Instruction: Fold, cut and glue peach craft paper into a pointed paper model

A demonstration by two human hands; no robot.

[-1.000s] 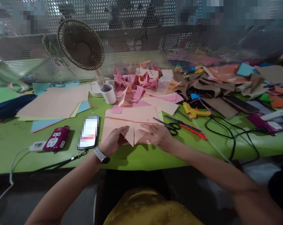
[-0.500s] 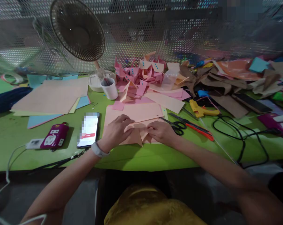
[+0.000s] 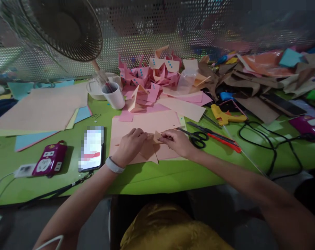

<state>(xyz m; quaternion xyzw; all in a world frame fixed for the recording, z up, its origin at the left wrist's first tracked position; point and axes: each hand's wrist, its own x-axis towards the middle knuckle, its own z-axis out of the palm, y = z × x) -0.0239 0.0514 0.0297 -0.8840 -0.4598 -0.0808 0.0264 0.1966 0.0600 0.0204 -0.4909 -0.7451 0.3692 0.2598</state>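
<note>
A folded piece of peach paper (image 3: 148,153) lies in front of me on peach sheets (image 3: 157,119). My right hand (image 3: 178,142) pinches a raised flap of the folded paper between thumb and fingers. On its left side, my left hand (image 3: 132,145) is closed over the paper, fingers bent and pressed together; its thumb is mostly hidden. Just right of my right hand are black-handled scissors (image 3: 198,139) and a cutter knife with a red-orange handle (image 3: 229,142).
Pink and peach folded papers (image 3: 147,76) pile up at the back beside a white cup (image 3: 114,96). A fan (image 3: 66,29) stands behind. A phone (image 3: 92,147) and purple power adapter (image 3: 50,159) lie left. A yellow glue gun (image 3: 226,116) and black cable (image 3: 270,152) lie right.
My right hand has lifted a flap of the folded paper upward and holds it in a pinch. My left hand's fingers have drawn together. The whole view has tilted slightly.
</note>
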